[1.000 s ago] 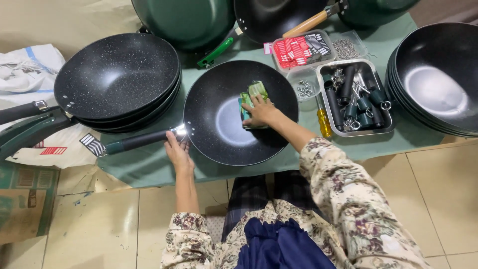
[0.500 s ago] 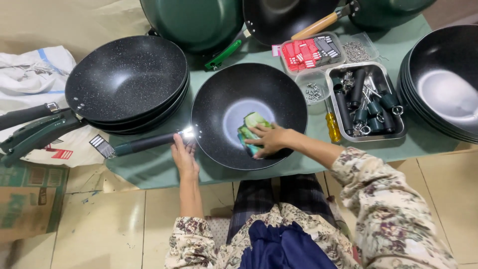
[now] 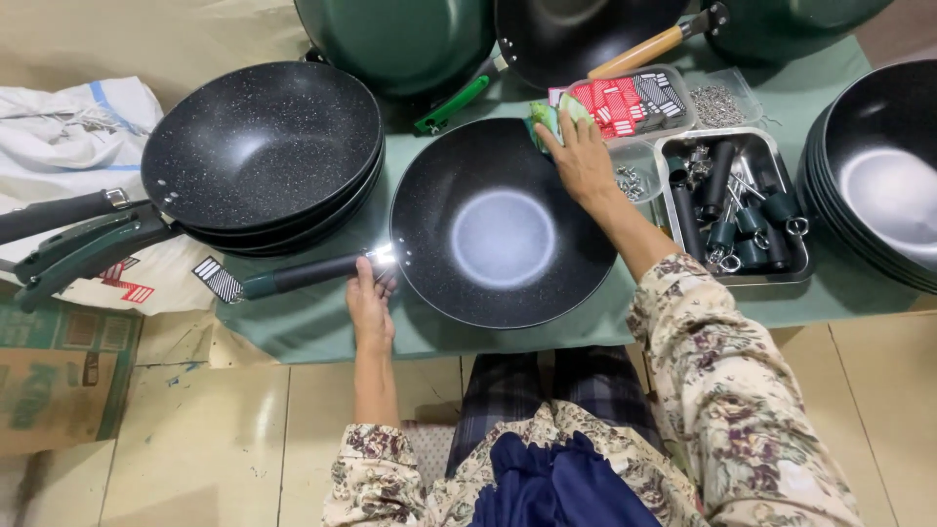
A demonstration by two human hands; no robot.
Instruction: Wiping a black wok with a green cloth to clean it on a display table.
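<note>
A black speckled wok (image 3: 503,229) lies on the green-covered table (image 3: 312,327) in front of me. My left hand (image 3: 369,298) grips its dark handle (image 3: 298,275) just where it joins the rim. My right hand (image 3: 581,156) presses a green cloth (image 3: 549,117) against the wok's far right rim, the fingers spread over it. Only a corner of the cloth shows past my fingers.
A stack of black woks (image 3: 259,146) with long handles sits at left, another stack (image 3: 878,181) at right. A metal tray of handles and screws (image 3: 737,210) and a red-carded box (image 3: 625,102) lie right of the wok. More pans (image 3: 400,39) stand behind. A cardboard box (image 3: 59,376) is on the floor.
My right hand has swept the green cloth from the near inside of the wok up to its far right rim. The left hand stays on the handle.
</note>
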